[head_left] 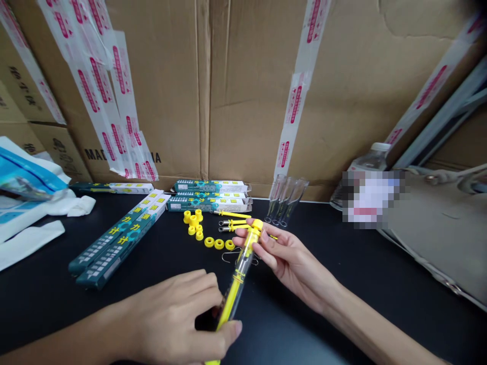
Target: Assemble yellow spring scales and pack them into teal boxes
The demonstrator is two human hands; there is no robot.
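Observation:
A clear tube with a yellow rod inside and a yellow cap slants between my hands. Around its lower part my left hand is closed. The fingers of my right hand pinch its upper end just below the cap. Behind the tube lie metal hooks, partly hidden. Yellow rings and small yellow caps sit left of my right hand. Yellow rods with metal ends lie beyond it, partly covered by the fingers.
Clear empty tubes stand near the cardboard wall. Green and white boxes lie at the left, with more boxes at the back. A bottle and a beige bag are at the right, plastic packaging at far left.

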